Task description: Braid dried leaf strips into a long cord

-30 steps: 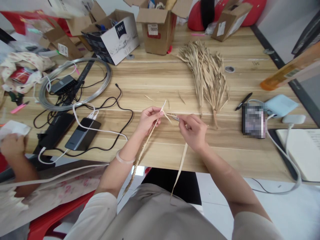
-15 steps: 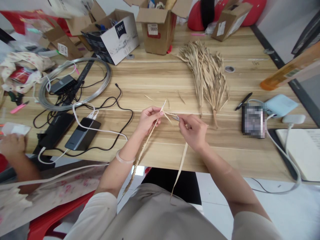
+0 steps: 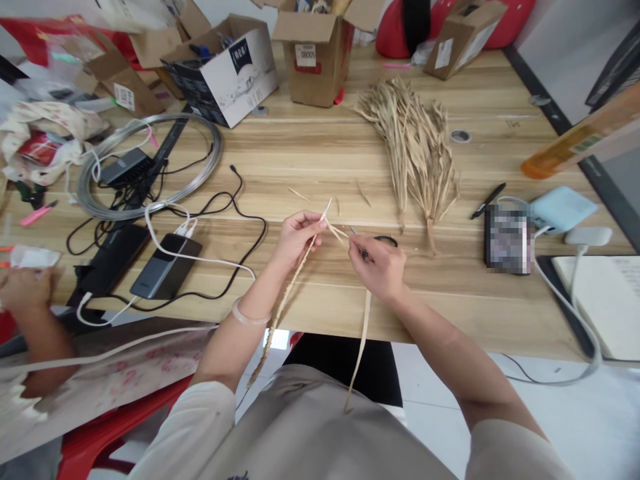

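Observation:
My left hand [image 3: 299, 237] is closed, pinching the top end of a straw-wrapped cord [image 3: 281, 308] that hangs down past the table edge. A pale pointed tip pokes up above the fingertips. Loose straw strands [image 3: 337, 231] stretch from that pinch toward my right hand [image 3: 381, 268]. The right hand is closed on small scissors [image 3: 387, 239]; a dark handle loop and a bit of blade show, the rest is hidden in the fingers. From below this hand a flat straw strip [image 3: 366, 327] hangs to my lap. Beyond the hands lies a bundle of dried leaves [image 3: 417, 157].
A wire coil [image 3: 217, 150], cables and a dark power bank [image 3: 167, 272] lie to the left. Boxes [image 3: 310, 70] stand at the back. A pen [image 3: 488, 201], light blue device [image 3: 564, 208] and notebook [image 3: 600, 303] are right. Another person's hand [image 3: 25, 288] rests far left.
My right hand has moved slightly left and down, and the scissors' handle loop now shows behind it. The hanging strip has shifted a little. My left hand stays nearly still.

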A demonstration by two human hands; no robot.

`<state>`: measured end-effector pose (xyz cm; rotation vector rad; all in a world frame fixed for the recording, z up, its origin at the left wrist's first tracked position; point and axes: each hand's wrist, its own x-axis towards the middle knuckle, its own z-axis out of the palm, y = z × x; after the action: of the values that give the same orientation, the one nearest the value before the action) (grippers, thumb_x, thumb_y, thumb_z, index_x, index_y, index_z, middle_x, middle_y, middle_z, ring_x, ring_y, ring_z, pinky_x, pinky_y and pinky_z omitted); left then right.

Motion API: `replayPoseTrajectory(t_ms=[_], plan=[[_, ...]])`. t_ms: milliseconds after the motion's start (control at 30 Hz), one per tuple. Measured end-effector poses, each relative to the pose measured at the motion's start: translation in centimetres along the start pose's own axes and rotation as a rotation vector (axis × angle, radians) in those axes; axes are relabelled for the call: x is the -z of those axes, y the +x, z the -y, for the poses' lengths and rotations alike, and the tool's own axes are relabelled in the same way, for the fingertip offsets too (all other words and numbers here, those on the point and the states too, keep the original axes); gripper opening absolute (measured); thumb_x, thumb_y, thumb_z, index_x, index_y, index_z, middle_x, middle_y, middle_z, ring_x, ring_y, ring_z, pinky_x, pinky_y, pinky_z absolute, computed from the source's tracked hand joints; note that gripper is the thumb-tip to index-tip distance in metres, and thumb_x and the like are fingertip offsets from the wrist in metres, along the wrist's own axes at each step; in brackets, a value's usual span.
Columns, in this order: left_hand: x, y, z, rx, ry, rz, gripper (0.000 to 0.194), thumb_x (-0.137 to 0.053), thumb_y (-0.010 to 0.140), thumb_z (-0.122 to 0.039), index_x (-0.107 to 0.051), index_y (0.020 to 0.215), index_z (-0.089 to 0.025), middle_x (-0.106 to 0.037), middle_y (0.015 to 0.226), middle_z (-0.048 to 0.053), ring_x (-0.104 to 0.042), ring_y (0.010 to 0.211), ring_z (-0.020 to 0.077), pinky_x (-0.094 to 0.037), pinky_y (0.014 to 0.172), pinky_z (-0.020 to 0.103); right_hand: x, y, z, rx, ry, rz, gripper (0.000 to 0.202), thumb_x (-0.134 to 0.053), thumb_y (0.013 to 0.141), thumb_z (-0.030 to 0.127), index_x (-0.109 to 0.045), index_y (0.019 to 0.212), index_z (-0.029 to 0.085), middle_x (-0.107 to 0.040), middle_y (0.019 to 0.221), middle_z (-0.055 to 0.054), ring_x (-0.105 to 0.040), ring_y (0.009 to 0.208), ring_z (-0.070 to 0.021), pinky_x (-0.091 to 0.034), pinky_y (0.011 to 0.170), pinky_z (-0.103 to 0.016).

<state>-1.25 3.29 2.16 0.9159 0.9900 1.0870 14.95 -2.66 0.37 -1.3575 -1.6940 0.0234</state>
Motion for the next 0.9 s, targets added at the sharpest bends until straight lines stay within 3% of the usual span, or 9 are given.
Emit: replayPoseTrajectory(t_ms=[233,467,700,900], plan=[[0.02,0.01,0.01,0.006,0.012,-0.006,0.034,-0.080,0.051,-0.029,-0.058,0.072,-0.014,-0.058,0.054,-0.005,-0.048,0.037,0.0047,-0.029,0.031,0.015,-0.27,-0.16,-0.16,0.004,-0.053,-0.042,0.016,-0.054,0.080,0.022,-0.070,0.079,0.020,-0.068,0.058,0.000,-0.054,0.042,-0.0078,-0.039,0.047,-0.020],[0.04,0.08,-0.03,-0.012,-0.002,0.001,0.033,-0.080,0.051,-0.028,-0.059,0.072,-0.014,-0.060,0.056,-0.004,-0.048,0.037,0.0046,-0.029,0.030,0.015,-0.37,-0.34,0.02,0.112,-0.008,-0.047,0.012,-0.055,0.080,0.016,-0.067,0.080,0.019,-0.065,0.054,0.003,-0.055,0.043,-0.0072,-0.039,0.046,-0.019],[0.03,0.12,0.13,-0.016,0.001,0.002,0.033,-0.080,0.051,-0.029,-0.058,0.071,-0.014,-0.057,0.051,-0.005,-0.048,0.036,0.0049,-0.029,0.029,0.014,-0.64,-0.52,-0.19,-0.011,-0.020,-0.053,0.012,-0.053,0.080,0.018,-0.062,0.072,0.019,-0.064,0.053,0.004,-0.055,0.041,-0.0065,-0.039,0.045,-0.017],[0.16,0.12,0.15,-0.015,0.006,0.000,0.033,-0.080,0.051,-0.029,-0.058,0.071,-0.014,-0.058,0.054,-0.005,-0.048,0.037,0.0044,-0.029,0.030,0.014,-0.55,-0.59,-0.05,0.009,0.038,-0.025,0.010,-0.053,0.080,0.018,-0.062,0.076,0.019,-0.065,0.056,0.003,-0.059,0.044,-0.0080,-0.042,0.046,-0.018]])
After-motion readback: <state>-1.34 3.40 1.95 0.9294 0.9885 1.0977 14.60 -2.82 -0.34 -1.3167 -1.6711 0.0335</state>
